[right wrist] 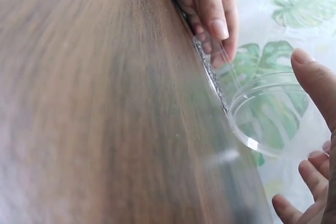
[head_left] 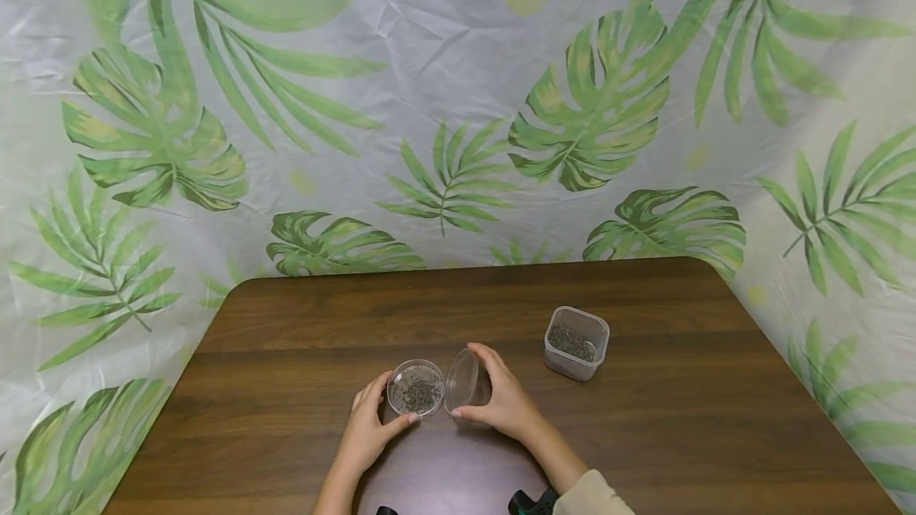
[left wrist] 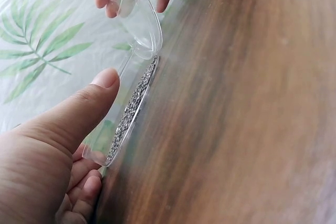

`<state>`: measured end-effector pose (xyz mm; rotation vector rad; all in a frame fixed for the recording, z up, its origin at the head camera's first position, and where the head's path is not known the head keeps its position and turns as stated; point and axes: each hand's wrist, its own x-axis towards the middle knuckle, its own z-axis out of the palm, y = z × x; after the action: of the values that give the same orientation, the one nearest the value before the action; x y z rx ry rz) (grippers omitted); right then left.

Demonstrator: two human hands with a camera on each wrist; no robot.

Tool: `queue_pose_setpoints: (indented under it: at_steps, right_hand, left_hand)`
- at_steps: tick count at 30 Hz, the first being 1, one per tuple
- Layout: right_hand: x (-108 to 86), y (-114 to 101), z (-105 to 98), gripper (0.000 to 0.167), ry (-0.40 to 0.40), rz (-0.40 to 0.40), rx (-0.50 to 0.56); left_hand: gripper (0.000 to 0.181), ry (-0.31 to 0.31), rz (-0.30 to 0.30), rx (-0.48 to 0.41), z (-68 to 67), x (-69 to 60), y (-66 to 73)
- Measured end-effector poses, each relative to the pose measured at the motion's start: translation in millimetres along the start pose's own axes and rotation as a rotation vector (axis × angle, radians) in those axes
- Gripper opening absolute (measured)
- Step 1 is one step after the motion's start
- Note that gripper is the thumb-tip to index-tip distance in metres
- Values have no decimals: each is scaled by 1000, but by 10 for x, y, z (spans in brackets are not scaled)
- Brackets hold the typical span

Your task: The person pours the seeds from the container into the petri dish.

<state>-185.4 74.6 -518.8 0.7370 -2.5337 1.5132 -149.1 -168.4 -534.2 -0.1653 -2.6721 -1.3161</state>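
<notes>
A round clear petri dish [head_left: 393,400] stands flat on the table with dark grey granules [left wrist: 131,109] spread over its bottom. My left hand [head_left: 366,429] holds the dish from the left, thumb at the near side and fingers round the far side. In my right hand [head_left: 505,402] is the clear lid [head_left: 461,381], pinched by its rim between thumb and fingers. The lid is tipped up on its edge beside the dish. In the right wrist view, the lid's lower rim [right wrist: 247,136] is close to the dish; whether they touch I cannot tell.
A clear square plastic tub [head_left: 578,369] with more dark granules stands to the right, beyond my right hand. The brown wooden table [head_left: 300,340] ends at a leaf-patterned curtain [head_left: 451,86]. Black objects [head_left: 531,502] lie at the near edge by my forearms.
</notes>
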Motion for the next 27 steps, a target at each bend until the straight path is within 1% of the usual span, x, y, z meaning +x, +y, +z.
queue_pose_setpoints:
  at_steps: [7, 14, 20, 27]
  right_hand:
    - [10, -30, 47, 96, -40, 24, 35]
    - [51, -5, 134, 98, -50, -20, 106]
    - [85, 17, 196, 97, -43, -29, 163]
    - [121, 8, 254, 98, -60, -33, 229]
  left_hand:
    - [84, -2, -9, -7, -2, -4, 2]
    - [84, -19, -18, -12, -6, -6, 11]
    - [84, -13, -14, -16, -6, -2, 17]
    - [83, -9, -13, -8, -7, 1, 13]
